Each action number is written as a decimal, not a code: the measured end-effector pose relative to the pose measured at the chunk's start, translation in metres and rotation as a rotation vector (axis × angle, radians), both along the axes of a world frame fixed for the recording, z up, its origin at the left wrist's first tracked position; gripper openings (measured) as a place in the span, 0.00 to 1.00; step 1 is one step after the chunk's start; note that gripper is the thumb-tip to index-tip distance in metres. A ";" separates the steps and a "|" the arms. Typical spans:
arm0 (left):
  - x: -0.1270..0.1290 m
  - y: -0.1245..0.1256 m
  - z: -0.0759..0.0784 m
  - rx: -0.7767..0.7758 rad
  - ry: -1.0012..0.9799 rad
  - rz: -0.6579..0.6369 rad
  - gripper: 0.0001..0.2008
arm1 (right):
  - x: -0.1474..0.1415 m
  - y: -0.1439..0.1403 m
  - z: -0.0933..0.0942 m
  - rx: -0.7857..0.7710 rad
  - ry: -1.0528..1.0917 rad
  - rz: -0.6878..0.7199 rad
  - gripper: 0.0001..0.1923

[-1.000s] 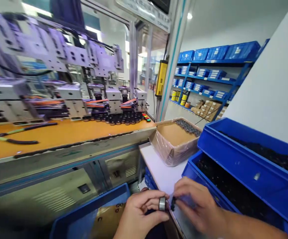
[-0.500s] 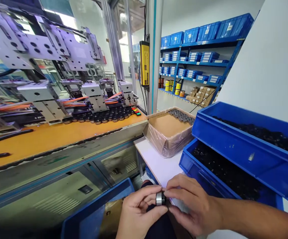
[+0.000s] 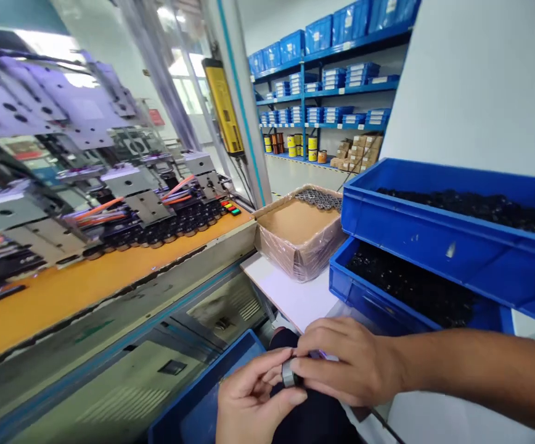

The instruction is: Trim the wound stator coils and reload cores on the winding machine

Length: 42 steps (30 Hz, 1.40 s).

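A small silver metal ring (image 3: 288, 374) with a black part on its right side is held low in front of me. My left hand (image 3: 253, 394) pinches it between thumb and fingertips. My right hand (image 3: 341, 361) closes over the ring's right side, and its fingers hide most of the black part. What lies under the right fingers cannot be made out. Below the hands are my dark-clothed legs, and a blue bin (image 3: 212, 391) stands on the floor to the left.
Two stacked blue crates (image 3: 434, 234) of black parts stand at right. Beside them a plastic-lined carton (image 3: 295, 253) holds metal parts along its back, on a white table (image 3: 290, 302). At left, a machine with an orange worktop (image 3: 124, 265) carries rows of black round parts (image 3: 156, 231).
The view has turned right and tilted. My right fingers have closed further over the ring, covering more of its black side. Both hands remain on it.
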State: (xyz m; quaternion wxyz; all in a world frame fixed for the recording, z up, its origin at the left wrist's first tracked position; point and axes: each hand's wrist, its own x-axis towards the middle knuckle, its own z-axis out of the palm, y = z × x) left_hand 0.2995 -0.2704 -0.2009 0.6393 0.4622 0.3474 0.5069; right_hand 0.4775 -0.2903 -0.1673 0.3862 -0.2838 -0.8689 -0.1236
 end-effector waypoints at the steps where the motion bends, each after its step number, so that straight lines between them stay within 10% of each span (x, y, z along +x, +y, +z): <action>1: 0.001 -0.001 -0.003 0.014 0.004 0.016 0.19 | 0.000 0.000 -0.002 0.019 0.011 -0.013 0.08; 7: -0.007 0.011 -0.019 0.216 0.017 -0.098 0.17 | 0.001 0.001 -0.006 0.079 0.026 -0.067 0.12; 16: -0.014 0.017 0.003 0.850 0.345 0.072 0.16 | -0.003 -0.009 -0.008 -0.122 0.124 -0.019 0.11; 22: -0.008 0.013 -0.008 0.654 0.195 0.053 0.16 | 0.000 -0.009 -0.002 -0.103 0.052 -0.027 0.11; 31: 0.005 0.001 -0.017 -0.213 -0.223 -0.221 0.20 | -0.001 -0.009 0.006 -0.094 0.195 0.020 0.07; 42: -0.001 0.011 -0.025 0.119 -0.187 -0.339 0.10 | 0.000 -0.008 0.003 -0.100 0.200 -0.001 0.07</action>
